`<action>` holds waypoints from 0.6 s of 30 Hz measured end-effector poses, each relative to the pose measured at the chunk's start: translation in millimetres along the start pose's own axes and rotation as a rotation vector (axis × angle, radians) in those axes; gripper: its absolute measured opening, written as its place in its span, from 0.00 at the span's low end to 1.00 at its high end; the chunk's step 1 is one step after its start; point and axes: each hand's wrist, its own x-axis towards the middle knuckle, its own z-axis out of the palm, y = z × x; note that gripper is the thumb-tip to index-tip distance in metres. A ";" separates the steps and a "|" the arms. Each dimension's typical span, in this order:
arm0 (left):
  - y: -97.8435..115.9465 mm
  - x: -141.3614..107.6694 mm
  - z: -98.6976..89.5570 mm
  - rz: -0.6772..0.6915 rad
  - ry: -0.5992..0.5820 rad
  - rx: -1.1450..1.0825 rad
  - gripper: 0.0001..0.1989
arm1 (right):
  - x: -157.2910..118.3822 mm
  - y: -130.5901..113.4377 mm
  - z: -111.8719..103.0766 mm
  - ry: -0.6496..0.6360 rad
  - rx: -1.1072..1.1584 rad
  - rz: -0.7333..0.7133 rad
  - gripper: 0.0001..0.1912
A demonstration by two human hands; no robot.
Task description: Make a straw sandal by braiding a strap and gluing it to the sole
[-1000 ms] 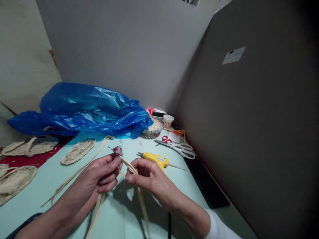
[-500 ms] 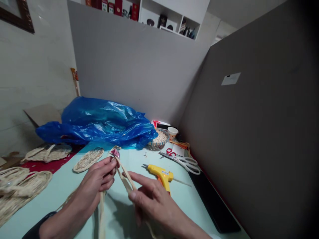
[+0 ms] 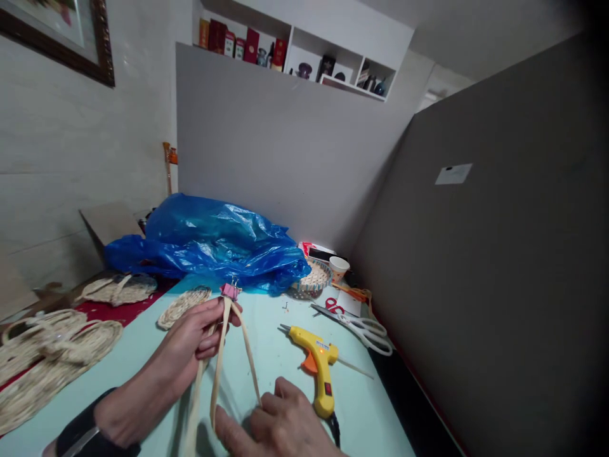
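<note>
A pink binder clip (image 3: 230, 291) sits at the top of several pale flat strands (image 3: 219, 368). My left hand (image 3: 204, 336) is closed round the strands just below the clip. My right hand (image 3: 280, 422) is lower, near the bottom edge, with its fingers curled at the lower parts of two strands, which spread apart below the clip. Another strand hangs beneath my left hand. Right of the strands lies a yellow glue gun (image 3: 325, 368) with an orange trigger. Behind my left hand lies a woven oval sole (image 3: 183, 306).
Woven slippers (image 3: 57, 355) lie at the left. A blue plastic bag (image 3: 214, 238) covers the back. White-handled scissors (image 3: 361, 327), a round basket (image 3: 314, 276) and a paper cup (image 3: 339, 268) stand or lie at the right, before a grey partition (image 3: 476, 273).
My right hand has moved down toward the bottom edge, and the strands are spread apart. The view has shifted, showing more of the shelf and the whole glue gun.
</note>
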 end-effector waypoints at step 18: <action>26.2 12.0 -14.8 0.055 -0.046 -0.111 0.10 | 8.3 46.3 -70.6 0.043 0.622 0.053 0.22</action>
